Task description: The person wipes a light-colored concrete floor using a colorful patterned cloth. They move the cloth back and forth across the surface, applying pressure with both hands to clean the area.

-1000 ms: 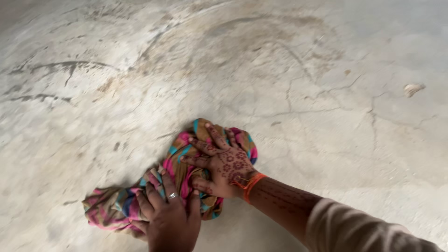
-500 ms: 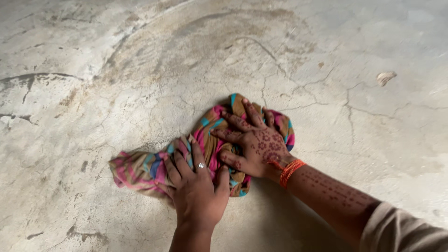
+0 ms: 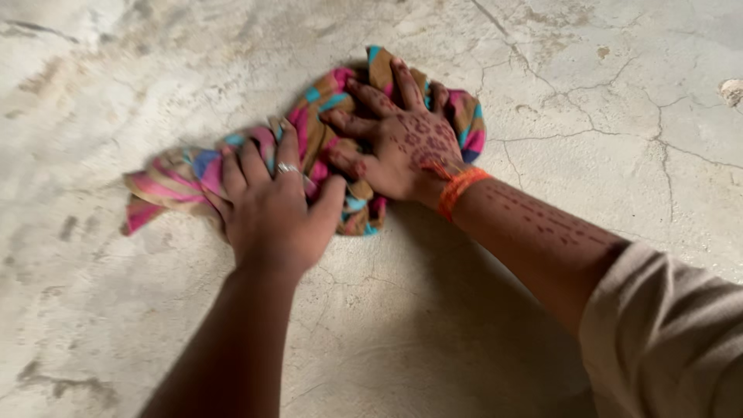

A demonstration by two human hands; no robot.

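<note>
Head view, looking down. Bunched striped cloth (image 3: 174, 178) in pink, brown and blue, lying on a bare grey cement floor (image 3: 542, 77), upper middle of the frame, pinned under both hands.

Left hand (image 3: 271, 213): palm down on the nearer left part of the cloth, fingers laid flat over the folds, thumb splayed to the right. Not closed around anything, pressing rather than grasping. Silver ring (image 3: 287, 167) on one finger.

Right hand (image 3: 406, 143): palm down on the farther right part of the cloth, fingers spread wide and pointing up and left. Likewise opened out flat, nothing enclosed. Reddish-brown painted pattern over the back of the hand and down the forearm. Orange thread band (image 3: 458, 190) at the wrist, beige sleeve (image 3: 665, 333) at the lower right corner.

Step in hand, as judged: cloth borne down against the floor under two flat palms, hands just beside each other, loose striped tail trailing left. Any further stroke, as judged: weight kept on both palms and the bundle kept together under them.

Around the cloth: branching cracks (image 3: 658, 147) to the right, darker stains at left, small pale chip (image 3: 731, 91) at the right edge.

No package, label or sign in view.
</note>
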